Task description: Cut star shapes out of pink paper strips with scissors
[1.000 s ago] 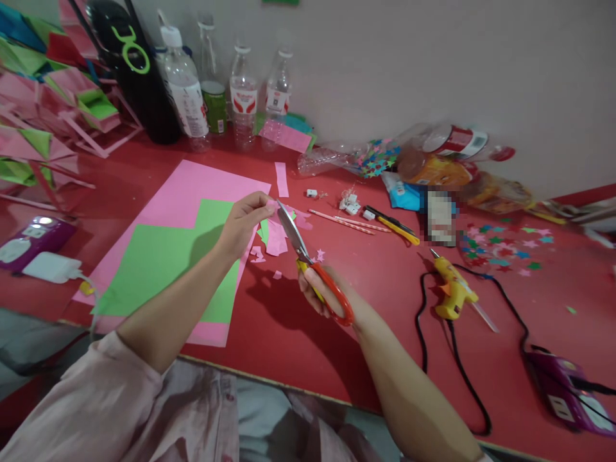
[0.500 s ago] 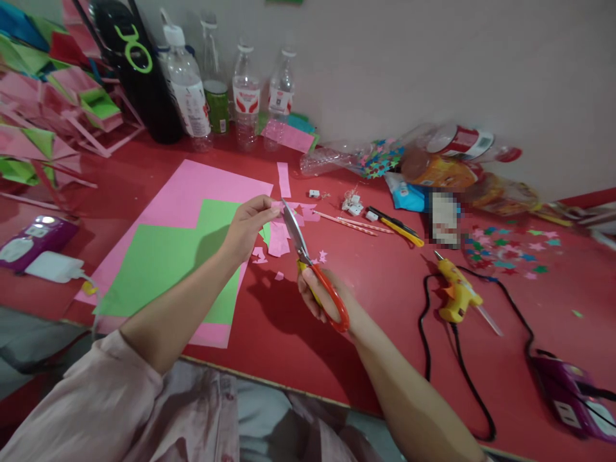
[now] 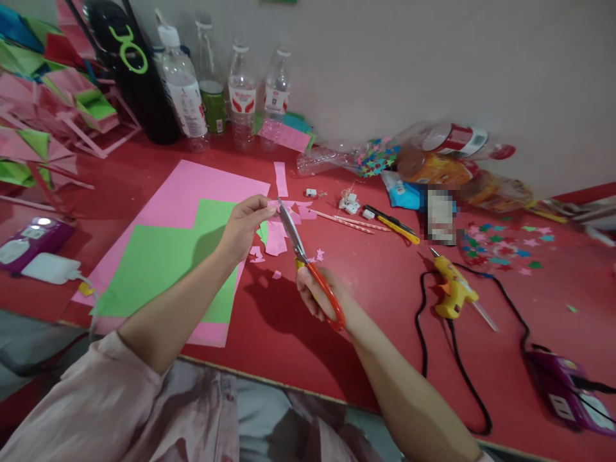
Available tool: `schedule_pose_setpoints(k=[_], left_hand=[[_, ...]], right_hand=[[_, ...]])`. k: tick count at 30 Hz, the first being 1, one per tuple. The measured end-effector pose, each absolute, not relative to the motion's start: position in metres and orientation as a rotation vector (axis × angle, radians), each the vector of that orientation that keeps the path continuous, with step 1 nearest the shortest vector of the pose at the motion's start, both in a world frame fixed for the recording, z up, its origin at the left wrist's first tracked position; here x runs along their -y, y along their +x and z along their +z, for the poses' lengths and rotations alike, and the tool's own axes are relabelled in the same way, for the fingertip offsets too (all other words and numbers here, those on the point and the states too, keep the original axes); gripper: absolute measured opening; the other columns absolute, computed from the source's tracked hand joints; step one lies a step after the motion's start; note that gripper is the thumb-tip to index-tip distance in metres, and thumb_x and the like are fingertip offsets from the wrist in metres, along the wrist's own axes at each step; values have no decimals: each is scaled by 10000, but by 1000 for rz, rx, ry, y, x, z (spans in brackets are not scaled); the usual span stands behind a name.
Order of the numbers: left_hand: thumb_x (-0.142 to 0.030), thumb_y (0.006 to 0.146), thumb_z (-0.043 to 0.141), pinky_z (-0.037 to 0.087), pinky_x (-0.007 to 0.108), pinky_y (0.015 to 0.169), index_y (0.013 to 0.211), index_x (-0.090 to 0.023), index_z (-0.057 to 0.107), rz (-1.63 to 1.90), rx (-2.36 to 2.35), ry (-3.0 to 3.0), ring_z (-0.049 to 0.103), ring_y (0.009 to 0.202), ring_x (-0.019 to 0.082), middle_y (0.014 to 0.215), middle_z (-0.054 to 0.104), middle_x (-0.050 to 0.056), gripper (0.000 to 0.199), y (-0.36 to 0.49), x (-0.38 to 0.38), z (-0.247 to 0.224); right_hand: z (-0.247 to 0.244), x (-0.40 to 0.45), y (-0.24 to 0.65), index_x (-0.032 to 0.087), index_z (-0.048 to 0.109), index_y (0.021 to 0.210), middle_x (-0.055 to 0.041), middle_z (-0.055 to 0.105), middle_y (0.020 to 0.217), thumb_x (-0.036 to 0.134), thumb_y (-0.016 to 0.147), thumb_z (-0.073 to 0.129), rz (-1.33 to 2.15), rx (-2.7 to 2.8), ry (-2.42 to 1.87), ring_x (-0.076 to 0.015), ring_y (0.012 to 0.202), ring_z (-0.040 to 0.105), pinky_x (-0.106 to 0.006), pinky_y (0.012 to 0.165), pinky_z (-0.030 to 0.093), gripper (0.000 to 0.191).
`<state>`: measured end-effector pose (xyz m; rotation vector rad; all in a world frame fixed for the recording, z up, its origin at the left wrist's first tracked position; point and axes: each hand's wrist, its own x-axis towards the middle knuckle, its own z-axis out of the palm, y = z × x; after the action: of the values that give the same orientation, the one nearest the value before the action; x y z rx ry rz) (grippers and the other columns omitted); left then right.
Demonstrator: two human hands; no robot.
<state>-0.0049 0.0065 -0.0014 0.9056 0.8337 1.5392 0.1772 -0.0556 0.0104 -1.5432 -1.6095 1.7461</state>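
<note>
My right hand (image 3: 312,292) grips a pair of scissors (image 3: 293,234) with red and yellow handles, their blades pointing up and to the left. At the blade tips, my left hand (image 3: 245,224) pinches a small bit of pink paper, mostly hidden by the fingers. Pink paper scraps (image 3: 276,239) lie on the table beneath the blades, with a small pink star (image 3: 320,255) just right of them. Under my left forearm are a green sheet (image 3: 154,263) and a larger pink sheet (image 3: 212,176).
A yellow glue gun (image 3: 452,285) with a black cord lies at right, near scattered paper stars (image 3: 505,247). A yellow cutter (image 3: 404,232) and striped straws (image 3: 346,222) lie behind the scissors. Plastic bottles (image 3: 242,96) and a black flask (image 3: 139,83) stand along the wall.
The whole view has shifted slightly, so everything appears a little further left. Both hands keep nearly the same pose, with the scissor tips still at the left fingertips.
</note>
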Motion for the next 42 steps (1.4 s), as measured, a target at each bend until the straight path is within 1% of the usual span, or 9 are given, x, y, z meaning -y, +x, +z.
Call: schedule_pose_setpoints(k=[5, 13, 17, 23, 29, 34, 38, 42], left_hand=[[-207, 648, 716, 436, 225, 700, 591, -180, 606, 1544, -803, 871, 531, 628, 67, 624, 584, -38, 127, -4, -7, -2], [-191, 669, 703, 431, 205, 678, 606, -181, 622, 1545, -819, 887, 546, 662, 66, 655, 586, -31, 102, -6, -5, -2], [-182, 682, 689, 425, 199, 655, 605, -186, 617, 1534, -854, 905, 520, 636, 61, 648, 575, -29, 105, -8, -7, -5], [-173, 697, 648, 431, 205, 652, 618, -187, 608, 1540, -886, 930, 502, 606, 60, 636, 559, -25, 90, -11, -9, -6], [-158, 712, 610, 438, 207, 677, 612, -185, 606, 1604, -826, 924, 530, 650, 70, 633, 569, -19, 103, -12, -9, -2], [-209, 724, 641, 444, 216, 698, 644, -183, 615, 1615, -860, 902, 543, 657, 69, 653, 584, -21, 87, -12, -10, -3], [-253, 683, 703, 454, 234, 745, 639, -185, 615, 1561, -848, 898, 570, 679, 82, 652, 593, -28, 119, -8, -10, -4], [-217, 672, 694, 445, 222, 720, 611, -180, 591, 1580, -847, 862, 552, 660, 72, 643, 581, -34, 125, -7, -10, -1]], right_hand=[[10, 58, 176, 214, 425, 668, 82, 425, 336, 697, 788, 426, 1727, 1619, -1541, -55, 249, 337, -155, 271, 271, 498], [13, 57, 176, 211, 423, 643, 75, 433, 336, 698, 781, 448, 1694, 1627, -1583, -51, 243, 338, -153, 276, 272, 507], [19, 58, 175, 210, 431, 645, 80, 420, 329, 676, 787, 458, 1682, 1623, -1601, -52, 240, 333, -152, 273, 278, 488], [19, 57, 176, 210, 433, 637, 79, 424, 329, 664, 779, 481, 1701, 1602, -1606, -53, 247, 340, -151, 272, 272, 479], [22, 57, 177, 216, 428, 630, 85, 411, 325, 651, 773, 505, 1705, 1619, -1592, -57, 250, 329, -159, 277, 276, 464], [20, 58, 177, 214, 424, 631, 85, 405, 319, 650, 781, 496, 1716, 1617, -1563, -58, 247, 336, -158, 276, 264, 466], [16, 58, 176, 215, 411, 633, 86, 403, 337, 672, 792, 465, 1682, 1613, -1574, -54, 246, 339, -160, 278, 262, 487], [16, 57, 176, 216, 399, 622, 82, 408, 337, 659, 792, 473, 1677, 1627, -1585, -54, 246, 337, -160, 278, 263, 481]])
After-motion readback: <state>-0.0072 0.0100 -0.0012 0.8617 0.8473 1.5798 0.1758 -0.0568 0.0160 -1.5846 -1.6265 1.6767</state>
